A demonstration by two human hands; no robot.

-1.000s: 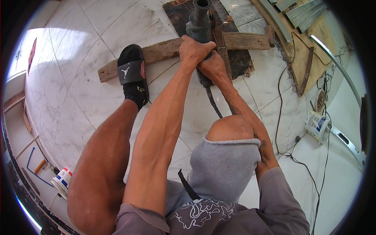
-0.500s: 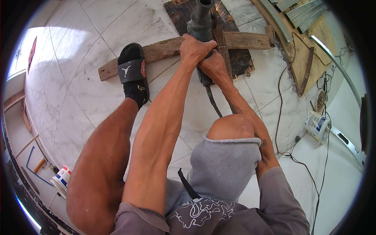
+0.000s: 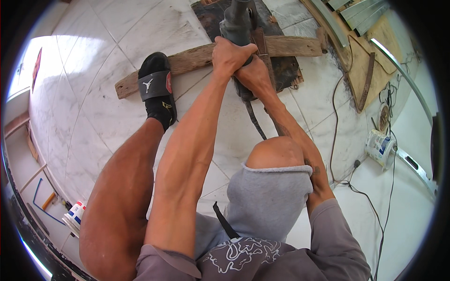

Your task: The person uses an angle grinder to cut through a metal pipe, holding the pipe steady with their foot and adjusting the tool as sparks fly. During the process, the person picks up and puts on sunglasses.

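Note:
Both of my hands are wrapped round a dark green angle grinder (image 3: pixel 236 29) at the top of the view. My left hand (image 3: pixel 230 55) closes round its body, and my right hand (image 3: pixel 255 75) grips it just behind, touching the left. A power cord (image 3: pixel 254 121) runs back from its rear end. Beside the grinder, a rusty metal bar (image 3: pixel 262 48) lies across a weathered wooden plank (image 3: pixel 194 58). Beneath the plank is a dark, stained board (image 3: pixel 287 70). My left foot in a black slide sandal (image 3: pixel 153 85) rests on the plank. The grinder's disc is mostly hidden.
To the right, a plywood sheet (image 3: pixel 382 49) carries metal profiles (image 3: pixel 363 18) and a rusty strip (image 3: pixel 367 83). A white bucket (image 3: pixel 378 146) lies near tangled cables (image 3: pixel 358 187) and a metal level (image 3: pixel 415 168). Another bucket (image 3: pixel 74 216) stands at the left.
The grinder and both hands have shifted slightly left and upward in the picture. Sparks seen near the board earlier no longer show.

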